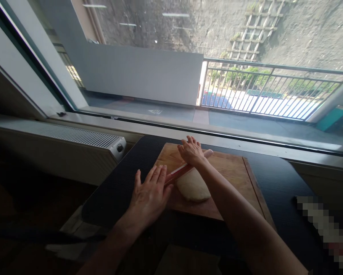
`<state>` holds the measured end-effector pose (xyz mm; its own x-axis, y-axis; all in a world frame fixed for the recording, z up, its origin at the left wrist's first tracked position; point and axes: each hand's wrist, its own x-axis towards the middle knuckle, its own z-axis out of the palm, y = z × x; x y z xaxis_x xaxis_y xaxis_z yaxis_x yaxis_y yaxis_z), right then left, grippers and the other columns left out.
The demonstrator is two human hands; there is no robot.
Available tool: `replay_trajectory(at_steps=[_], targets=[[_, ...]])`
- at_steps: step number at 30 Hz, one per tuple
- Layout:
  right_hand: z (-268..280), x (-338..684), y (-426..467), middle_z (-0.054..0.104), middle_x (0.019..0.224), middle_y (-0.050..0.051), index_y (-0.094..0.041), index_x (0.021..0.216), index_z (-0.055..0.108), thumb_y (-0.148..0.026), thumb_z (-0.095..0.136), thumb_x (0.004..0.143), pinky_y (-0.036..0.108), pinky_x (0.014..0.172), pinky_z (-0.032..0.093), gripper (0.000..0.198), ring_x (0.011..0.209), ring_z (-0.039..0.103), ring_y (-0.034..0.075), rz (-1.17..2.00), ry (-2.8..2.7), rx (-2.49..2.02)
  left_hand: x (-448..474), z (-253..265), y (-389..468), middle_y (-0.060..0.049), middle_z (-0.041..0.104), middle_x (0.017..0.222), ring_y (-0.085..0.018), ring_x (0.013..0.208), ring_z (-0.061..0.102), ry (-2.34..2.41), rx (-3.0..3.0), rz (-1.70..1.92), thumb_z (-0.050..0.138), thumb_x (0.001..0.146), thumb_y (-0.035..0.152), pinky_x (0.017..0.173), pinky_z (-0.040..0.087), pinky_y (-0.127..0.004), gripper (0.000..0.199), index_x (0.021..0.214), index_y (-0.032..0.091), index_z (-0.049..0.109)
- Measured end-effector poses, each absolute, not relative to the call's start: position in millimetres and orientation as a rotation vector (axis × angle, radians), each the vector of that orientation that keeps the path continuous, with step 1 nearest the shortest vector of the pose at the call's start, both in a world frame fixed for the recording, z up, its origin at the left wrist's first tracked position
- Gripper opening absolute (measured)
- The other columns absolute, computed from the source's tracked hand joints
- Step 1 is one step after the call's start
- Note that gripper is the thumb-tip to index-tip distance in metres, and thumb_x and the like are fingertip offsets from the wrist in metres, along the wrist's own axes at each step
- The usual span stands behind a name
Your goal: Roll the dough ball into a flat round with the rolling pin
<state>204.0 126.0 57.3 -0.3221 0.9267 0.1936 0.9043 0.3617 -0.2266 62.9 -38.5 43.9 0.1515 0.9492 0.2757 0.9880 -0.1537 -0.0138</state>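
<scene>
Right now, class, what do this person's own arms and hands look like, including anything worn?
The left hand and right hand are ungloved. Both visible forearms are bare: no sleeve, watch or bracelet shows. Whether there are rings, I can't tell.

No wording, brand or number can be read. A white marking (pixel 155 112), partly triangular, is seen on the floor (pixel 177 115) outside; its characters are too small to be made out. Any print on the pixelated item (pixel 322 223) at lower right is obscured.
</scene>
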Motion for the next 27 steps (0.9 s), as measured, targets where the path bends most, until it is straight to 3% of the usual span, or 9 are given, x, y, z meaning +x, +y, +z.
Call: replay_trajectory(at_steps=[8,15,20,22,27], targets=[[49,248,84,0.032,0.143,0.005,-0.027,0.129,0.044,-0.050,0.017,0.093,0.044,0.104,0.018,0.051,0.135,0.014,0.024,0.003,-2.430,-1.567,72,34,-50,-0.009,0.036,0.143,-0.027,0.133,0.028,-1.762,-2.305,-0.387,0.036,0.088,0.039,0.110,0.011,-0.056,0.055,0.138,0.017,0.033],[63,225,119,0.047,0.128,0.010,-0.022,0.116,0.054,-0.047,0.018,0.093,0.042,0.097,0.029,0.050,0.125,0.032,0.025,0.152,-2.354,-1.689,64,46,1,-0.011,0.042,0.140,-0.026,0.132,0.030,-1.965,-2.211,-0.352,0.023,0.091,0.043,0.107,0.012,-0.059,0.054,0.134,0.015,0.040],[47,269,72,0.040,0.138,0.002,-0.026,0.122,0.051,-0.042,0.021,0.095,0.041,0.107,0.015,0.043,0.135,0.015,0.022,-0.113,-2.371,-1.407,65,39,-16,-0.009,0.041,0.141,-0.023,0.134,0.027,-1.897,-2.284,-0.374,0.024,0.092,0.038,0.109,0.014,-0.054,0.052,0.138,0.016,0.033],[41,287,60,0.042,0.137,0.001,-0.027,0.121,0.052,-0.041,0.023,0.095,0.040,0.108,0.011,0.042,0.135,0.014,0.021,-0.164,-2.364,-1.426,65,39,-11,-0.009,0.041,0.140,-0.023,0.133,0.027,-1.893,-2.286,-0.394,0.024,0.092,0.039,0.109,0.013,-0.055,0.052,0.138,0.015,0.033],[45,294,72,0.043,0.136,0.003,-0.028,0.117,0.055,-0.042,0.019,0.095,0.047,0.104,0.018,0.044,0.133,0.019,0.025,-0.069,-2.337,-1.681,65,51,31,-0.009,0.049,0.134,-0.025,0.129,0.033,-1.997,-2.253,-0.402,0.020,0.092,0.044,0.106,0.010,-0.060,0.050,0.125,0.020,0.050]])
